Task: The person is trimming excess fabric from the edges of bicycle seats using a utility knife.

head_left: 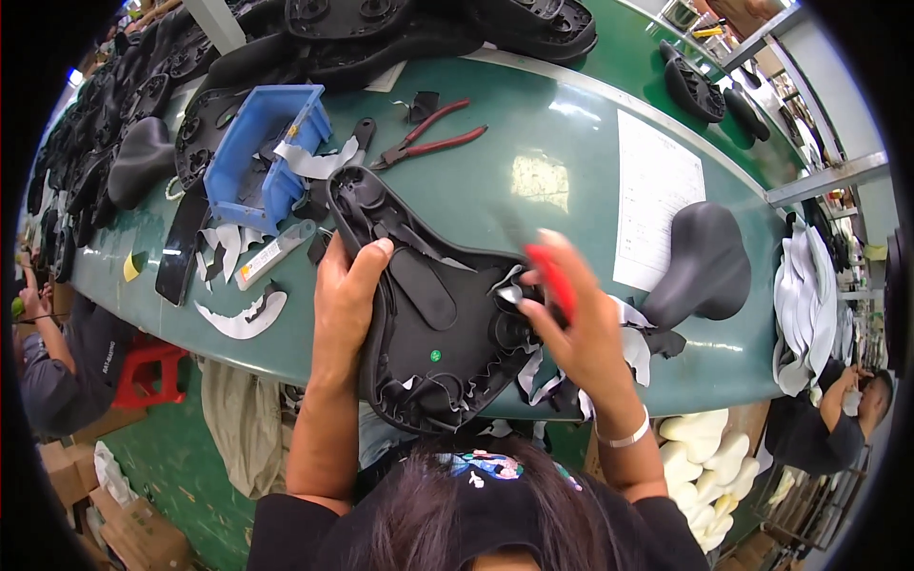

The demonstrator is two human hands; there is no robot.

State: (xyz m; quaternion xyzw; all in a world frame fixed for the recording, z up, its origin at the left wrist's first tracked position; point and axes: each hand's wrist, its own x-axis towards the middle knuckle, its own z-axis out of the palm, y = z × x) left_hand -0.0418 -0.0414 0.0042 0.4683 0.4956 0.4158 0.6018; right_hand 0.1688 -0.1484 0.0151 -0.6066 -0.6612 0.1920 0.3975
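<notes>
A black bicycle saddle (428, 305) lies underside up at the near edge of the green table, its nose pointing away from me. My left hand (345, 295) is closed on the saddle's left edge, thumb on top. Over its right side, my right hand (581, 324) is closed around a red-handled tool (554, 276); motion blurs its dark far end, so I cannot tell its exact kind. A pale, shiny piece (511, 290) shows by the right fingertips. Ragged trim strips (547, 385) hang along the saddle's right rim.
Red-handled pliers (433, 135) lie beyond the saddle, with a blue bin (262, 157) to their left. A utility knife (274, 255) and white offcuts (246, 314) are at left. A finished-looking black saddle (700, 262) and a paper sheet (657, 190) lie right. Other people sit at both sides.
</notes>
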